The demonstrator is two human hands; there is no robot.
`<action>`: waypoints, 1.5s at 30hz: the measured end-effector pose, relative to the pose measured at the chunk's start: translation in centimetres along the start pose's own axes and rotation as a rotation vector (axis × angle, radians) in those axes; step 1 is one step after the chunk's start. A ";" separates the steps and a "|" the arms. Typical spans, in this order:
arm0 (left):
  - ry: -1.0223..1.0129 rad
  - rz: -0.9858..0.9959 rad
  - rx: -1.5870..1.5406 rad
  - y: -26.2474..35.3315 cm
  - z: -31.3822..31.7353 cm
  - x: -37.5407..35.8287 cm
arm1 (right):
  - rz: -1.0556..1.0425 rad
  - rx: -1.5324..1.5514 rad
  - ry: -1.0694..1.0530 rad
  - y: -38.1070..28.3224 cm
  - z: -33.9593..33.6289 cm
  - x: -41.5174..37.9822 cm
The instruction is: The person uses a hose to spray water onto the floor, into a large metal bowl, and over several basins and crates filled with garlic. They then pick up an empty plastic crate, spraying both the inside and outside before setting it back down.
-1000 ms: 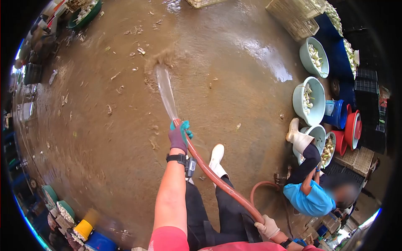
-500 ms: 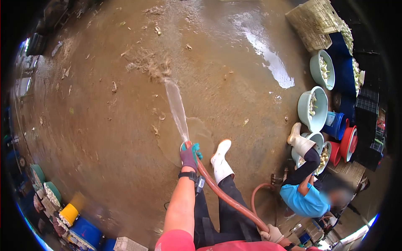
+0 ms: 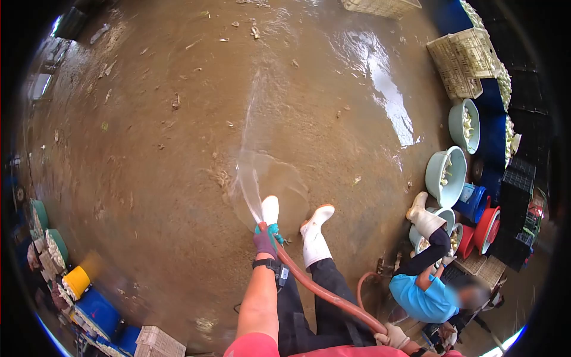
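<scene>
My left hand (image 3: 266, 239), in a purple and teal glove, is closed around a reddish-brown hose (image 3: 324, 288) just behind its outlet. A stream of water (image 3: 250, 193) leaves the hose end and spreads on the wet brown floor (image 3: 172, 196) ahead of my feet. My right hand (image 3: 392, 337), in a pale glove, grips the same hose farther back, at my right side. Below the outlet and to its right are my white boots (image 3: 317, 231); the other one is partly hidden behind the hose end.
To the right, a person in a blue shirt (image 3: 427, 297) sits by several basins, one a pale green basin (image 3: 437, 175) holding white vegetables. Beyond stands a cream crate (image 3: 455, 65). At lower left are a yellow bucket (image 3: 76, 282) and a white crate (image 3: 159, 344). Scraps dot the floor.
The water now strikes the floor closer to my feet, and the hose end sits slightly lower in view. My left boot has come into sight. Surroundings have shifted with the camera.
</scene>
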State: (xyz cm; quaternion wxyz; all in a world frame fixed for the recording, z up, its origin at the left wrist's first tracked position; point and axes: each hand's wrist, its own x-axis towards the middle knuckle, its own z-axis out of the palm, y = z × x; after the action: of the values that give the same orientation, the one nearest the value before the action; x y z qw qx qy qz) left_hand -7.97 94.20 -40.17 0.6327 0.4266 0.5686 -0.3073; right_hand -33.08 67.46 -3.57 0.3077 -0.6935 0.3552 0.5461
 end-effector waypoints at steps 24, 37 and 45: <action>0.146 0.111 -0.148 7.8 -9.9 0.7 | -0.058 -0.229 -0.115 -7.7 -1.9 5.3; 0.277 0.267 -0.317 14.9 -18.9 -0.3 | -0.177 -0.573 -0.129 -19.4 -2.2 9.5; 0.293 0.349 -0.298 17.1 -21.9 1.2 | -0.240 -0.574 -0.135 -20.5 -0.1 10.6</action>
State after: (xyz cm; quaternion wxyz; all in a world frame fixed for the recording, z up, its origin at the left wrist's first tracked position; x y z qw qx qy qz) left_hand -2.83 121.43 -37.89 0.6427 0.4603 0.6111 -0.0416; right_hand -14.40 77.15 -13.05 0.1845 -0.7512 0.0811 0.6285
